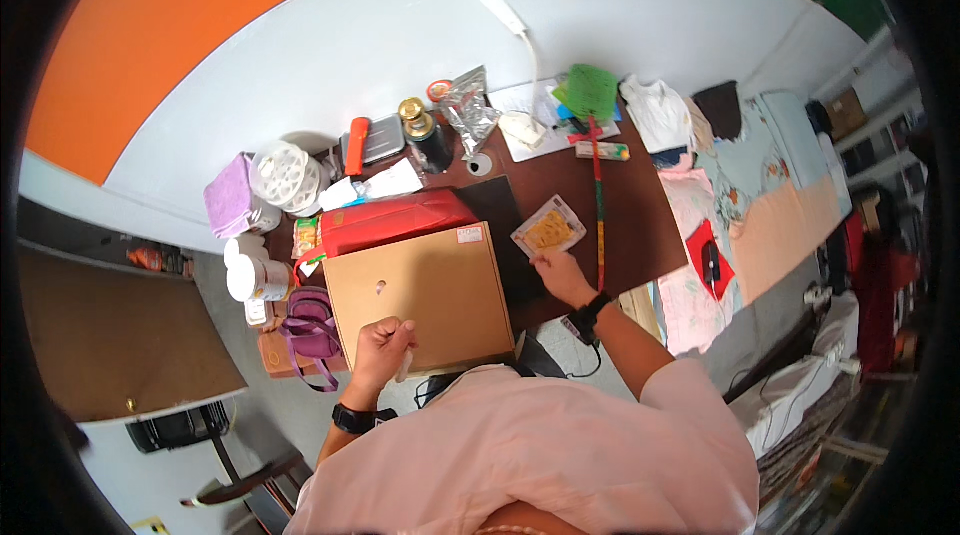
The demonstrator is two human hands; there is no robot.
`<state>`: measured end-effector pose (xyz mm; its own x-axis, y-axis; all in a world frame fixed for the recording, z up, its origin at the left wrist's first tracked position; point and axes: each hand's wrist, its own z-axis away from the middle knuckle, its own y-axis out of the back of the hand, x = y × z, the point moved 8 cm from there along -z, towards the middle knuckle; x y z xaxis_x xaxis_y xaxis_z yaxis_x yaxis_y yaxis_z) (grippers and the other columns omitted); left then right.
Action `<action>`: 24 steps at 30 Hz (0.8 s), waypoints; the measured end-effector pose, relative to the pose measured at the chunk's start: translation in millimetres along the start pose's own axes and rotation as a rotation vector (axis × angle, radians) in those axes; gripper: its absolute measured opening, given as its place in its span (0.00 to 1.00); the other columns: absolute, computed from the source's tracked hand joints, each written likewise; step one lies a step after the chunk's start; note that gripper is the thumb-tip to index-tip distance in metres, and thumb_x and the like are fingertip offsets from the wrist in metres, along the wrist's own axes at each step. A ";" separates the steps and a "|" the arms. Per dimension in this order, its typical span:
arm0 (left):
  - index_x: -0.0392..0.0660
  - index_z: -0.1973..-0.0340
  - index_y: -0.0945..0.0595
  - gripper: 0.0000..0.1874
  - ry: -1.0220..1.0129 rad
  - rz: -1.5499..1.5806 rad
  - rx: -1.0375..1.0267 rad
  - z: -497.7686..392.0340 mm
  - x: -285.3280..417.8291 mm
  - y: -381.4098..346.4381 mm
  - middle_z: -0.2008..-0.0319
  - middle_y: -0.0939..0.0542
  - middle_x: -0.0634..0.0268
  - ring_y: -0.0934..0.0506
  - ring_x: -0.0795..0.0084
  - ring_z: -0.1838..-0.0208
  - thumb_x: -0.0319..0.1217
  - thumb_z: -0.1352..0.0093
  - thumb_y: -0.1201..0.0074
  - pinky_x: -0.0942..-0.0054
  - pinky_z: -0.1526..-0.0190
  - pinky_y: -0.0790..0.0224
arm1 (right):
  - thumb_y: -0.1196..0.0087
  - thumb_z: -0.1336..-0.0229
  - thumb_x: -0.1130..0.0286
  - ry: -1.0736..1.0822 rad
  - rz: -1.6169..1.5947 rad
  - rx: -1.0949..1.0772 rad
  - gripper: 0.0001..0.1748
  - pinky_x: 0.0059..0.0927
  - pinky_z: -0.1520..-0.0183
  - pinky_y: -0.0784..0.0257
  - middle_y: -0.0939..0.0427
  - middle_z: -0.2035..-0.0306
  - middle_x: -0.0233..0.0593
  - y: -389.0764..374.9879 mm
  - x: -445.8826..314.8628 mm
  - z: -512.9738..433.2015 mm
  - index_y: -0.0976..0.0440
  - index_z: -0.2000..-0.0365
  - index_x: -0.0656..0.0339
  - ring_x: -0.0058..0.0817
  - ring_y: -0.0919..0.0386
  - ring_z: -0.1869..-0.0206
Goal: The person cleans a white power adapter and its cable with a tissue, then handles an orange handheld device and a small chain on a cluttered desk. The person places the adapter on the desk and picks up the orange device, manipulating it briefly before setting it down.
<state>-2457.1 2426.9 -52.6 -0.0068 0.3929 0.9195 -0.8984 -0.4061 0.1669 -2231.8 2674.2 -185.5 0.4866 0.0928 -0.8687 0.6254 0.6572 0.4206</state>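
My left hand (385,351) is closed around a small pale, translucent thing, perhaps plastic or paper, over the near left part of a brown cardboard box (442,287). The box lies flat and bears a small label at its far right corner. To the right, my right hand (564,277) pinches the near edge of a flat clear packet with yellow contents (551,229), above the dark brown desk (645,220). Just right of the packet lies a green fly swatter (592,92) with a striped handle. A red bag (397,221) lies along the box's far edge.
Along the wall stand a dark bottle with a gold cap (426,137), a silver foil bag (471,111) and a white lamp (523,128). White tubs (262,278) and a purple bag (309,321) sit at left. A bed with folded clothes (660,114) adjoins the desk at right.
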 end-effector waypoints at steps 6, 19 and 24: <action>0.39 0.75 0.22 0.13 -0.132 -0.135 -0.286 5.3 6.4 -35.6 0.80 0.24 0.71 0.30 0.84 0.78 0.31 0.28 0.50 0.81 0.76 0.39 | 0.55 0.46 0.70 -0.117 0.089 0.265 0.12 0.39 0.61 0.27 0.20 0.72 0.50 -4.8 27.7 156.6 0.22 0.72 0.65 0.45 0.21 0.66; 0.39 0.69 0.21 0.09 -0.152 -0.290 -0.882 120.7 -34.5 -90.5 0.79 0.26 0.73 0.30 0.82 0.76 0.30 0.28 0.49 0.78 0.74 0.38 | 0.58 0.42 0.73 -0.183 -0.024 0.411 0.10 0.40 0.64 0.28 0.21 0.72 0.49 -153.5 -35.5 382.3 0.25 0.69 0.62 0.45 0.22 0.67; 0.41 0.71 0.21 0.10 -0.326 -0.379 -1.024 185.7 -26.6 -127.3 0.81 0.27 0.73 0.32 0.82 0.77 0.30 0.28 0.51 0.77 0.74 0.38 | 0.58 0.40 0.72 -0.161 0.041 0.459 0.09 0.47 0.63 0.29 0.21 0.70 0.48 -162.9 -53.4 422.6 0.27 0.65 0.57 0.49 0.23 0.66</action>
<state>-2261.0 2314.9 -32.3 0.3213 0.0528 0.9455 -0.7558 0.6158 0.2224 -2101.9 2246.1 -97.0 0.5821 -0.0288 -0.8126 0.7905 0.2543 0.5572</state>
